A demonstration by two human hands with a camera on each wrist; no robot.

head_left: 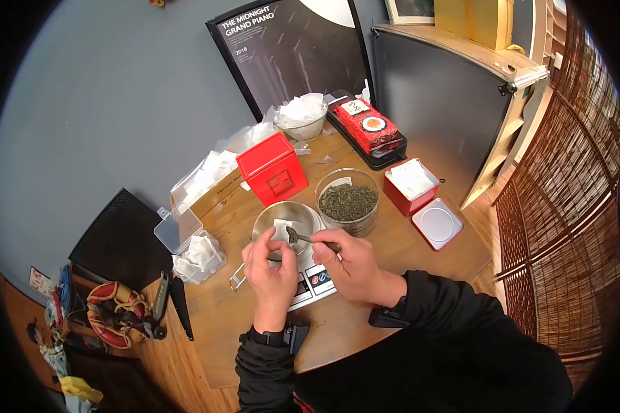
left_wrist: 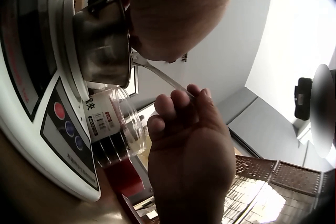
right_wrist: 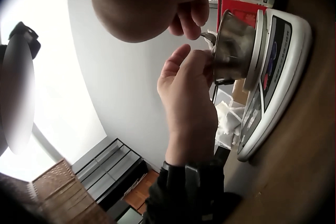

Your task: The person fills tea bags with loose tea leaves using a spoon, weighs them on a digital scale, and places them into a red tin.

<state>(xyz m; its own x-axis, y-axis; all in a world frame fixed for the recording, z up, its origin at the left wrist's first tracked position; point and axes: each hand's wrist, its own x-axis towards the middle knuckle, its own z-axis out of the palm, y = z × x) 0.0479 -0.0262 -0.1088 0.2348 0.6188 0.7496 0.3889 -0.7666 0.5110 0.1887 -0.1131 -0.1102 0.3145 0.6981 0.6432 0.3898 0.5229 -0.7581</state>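
Note:
My right hand [head_left: 351, 268] grips a spoon [head_left: 310, 238] by its handle, with dark tea leaves at its tip. The spoon's head is over a steel pot [head_left: 262, 221], which stands on a white kitchen scale [head_left: 329, 288]. Inside the pot shows a small white pouch [head_left: 280, 224]. My left hand [head_left: 269, 275] is at the pot's near rim, thumb and forefinger bent close together beside the pouch; I cannot tell whether they pinch its edge. Right of the pot, a clear jar [head_left: 357, 224] holds dried tea leaves.
A red tin [head_left: 272, 165] stands behind the pot. Rightward are an open red tin [head_left: 403, 196] with white contents and its lid [head_left: 437, 224]. At the left sits a clear box [head_left: 210, 274] of white pouches. A bowl [head_left: 302, 129] and a red package [head_left: 365, 124] are farther back.

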